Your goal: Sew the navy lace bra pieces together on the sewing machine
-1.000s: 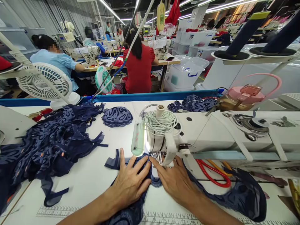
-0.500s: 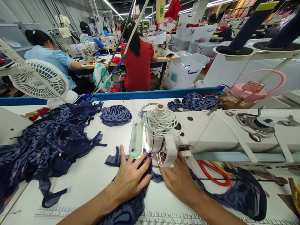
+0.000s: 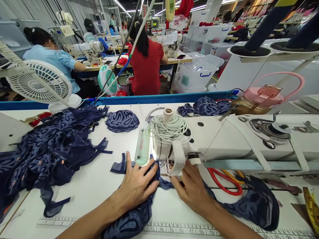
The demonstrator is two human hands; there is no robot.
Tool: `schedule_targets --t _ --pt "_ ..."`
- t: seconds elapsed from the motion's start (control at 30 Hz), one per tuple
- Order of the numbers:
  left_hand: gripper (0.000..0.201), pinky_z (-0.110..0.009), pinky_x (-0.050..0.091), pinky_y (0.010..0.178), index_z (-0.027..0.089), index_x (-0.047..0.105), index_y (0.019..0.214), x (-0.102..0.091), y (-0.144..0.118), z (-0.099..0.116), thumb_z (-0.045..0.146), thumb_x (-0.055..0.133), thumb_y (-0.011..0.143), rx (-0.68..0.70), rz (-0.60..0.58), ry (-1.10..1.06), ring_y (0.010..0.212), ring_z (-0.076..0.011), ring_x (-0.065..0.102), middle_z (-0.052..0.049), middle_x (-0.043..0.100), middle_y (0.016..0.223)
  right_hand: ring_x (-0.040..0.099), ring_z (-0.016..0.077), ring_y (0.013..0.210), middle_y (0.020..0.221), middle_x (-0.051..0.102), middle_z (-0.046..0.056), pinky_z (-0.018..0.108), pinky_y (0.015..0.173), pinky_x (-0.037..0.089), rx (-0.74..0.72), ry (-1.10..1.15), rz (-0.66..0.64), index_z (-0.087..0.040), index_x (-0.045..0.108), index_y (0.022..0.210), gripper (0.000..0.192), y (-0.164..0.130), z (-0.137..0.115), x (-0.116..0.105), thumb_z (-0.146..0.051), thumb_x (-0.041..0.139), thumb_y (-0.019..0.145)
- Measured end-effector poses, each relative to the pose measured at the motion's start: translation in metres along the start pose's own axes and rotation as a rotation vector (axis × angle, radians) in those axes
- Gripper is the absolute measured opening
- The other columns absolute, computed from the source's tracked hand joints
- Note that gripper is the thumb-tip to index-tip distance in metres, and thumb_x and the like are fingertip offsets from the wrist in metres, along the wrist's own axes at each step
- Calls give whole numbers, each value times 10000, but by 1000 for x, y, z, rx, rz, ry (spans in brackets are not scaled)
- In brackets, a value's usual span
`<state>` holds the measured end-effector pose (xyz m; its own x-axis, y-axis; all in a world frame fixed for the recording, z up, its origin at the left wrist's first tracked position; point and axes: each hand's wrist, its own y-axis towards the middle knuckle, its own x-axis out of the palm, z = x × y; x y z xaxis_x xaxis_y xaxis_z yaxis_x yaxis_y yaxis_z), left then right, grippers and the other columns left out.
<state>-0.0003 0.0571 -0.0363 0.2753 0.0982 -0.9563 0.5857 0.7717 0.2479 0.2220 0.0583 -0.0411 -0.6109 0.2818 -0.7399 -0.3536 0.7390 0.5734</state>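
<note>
A navy lace bra [image 3: 129, 222] lies across the machine bed, one cup near the front edge and the other cup [image 3: 259, 202] off to the right. My left hand [image 3: 137, 184] rests flat on it with the fingers spread, just left of the needle area of a white sewing machine [image 3: 161, 149]. On the other side of the needle, my right hand [image 3: 193, 189] has its fingers curled in on the lace band. The machine head partly hides those fingertips. A narrow dark strip [image 3: 118, 167] sticks out beyond my left hand.
A heap of navy lace pieces [image 3: 57, 142] covers the left side. Behind it are a lone lace cup [image 3: 122, 120] and a white fan [image 3: 41, 83]. Red-handled scissors [image 3: 224, 182] lie under the machine arm. A pink-lidded bottle [image 3: 264, 98] stands at the back right. Two people sit at machines ahead.
My right hand has shifted slightly, with its fingers more curled. The lace between the hands lies a little differently. My left hand stays flat on the fabric. The whole view has shifted slightly.
</note>
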Motion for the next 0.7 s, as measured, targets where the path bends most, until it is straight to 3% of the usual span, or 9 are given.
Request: schedule_targets --t 0.1,0.23,0.43,0.7 --pt "335 -685 294 1019 211 607 1242 -1 2 0 330 499 948 -1 -16 -2 1051 -285 549 -104 588 1325 563 206 788 836 608 57 342 718 413 58 14 27 -193 573 883 170 3 4 0 -119 425 923" --pt "332 -709 266 1025 200 608 1231 -6 3 2 342 474 962 3 -36 -8 1160 -318 512 -107 599 1308 537 186 673 725 577 27 337 685 411 76 9 41 -214 544 794 238 9 5 -1 -119 374 931" --pt "361 -716 210 1055 181 580 1268 -8 -1 4 339 464 964 42 -31 -2 1234 -339 471 -119 589 1326 585 211 792 848 640 50 364 747 432 71 40 54 -222 560 967 211 12 -1 -6 -143 364 954" --pt "371 -705 255 1039 202 571 1283 -10 -2 4 349 479 955 11 -43 -10 1179 -332 501 -113 572 1346 578 201 797 875 634 49 348 740 440 34 62 53 -216 550 941 184 8 0 -4 -119 394 937"
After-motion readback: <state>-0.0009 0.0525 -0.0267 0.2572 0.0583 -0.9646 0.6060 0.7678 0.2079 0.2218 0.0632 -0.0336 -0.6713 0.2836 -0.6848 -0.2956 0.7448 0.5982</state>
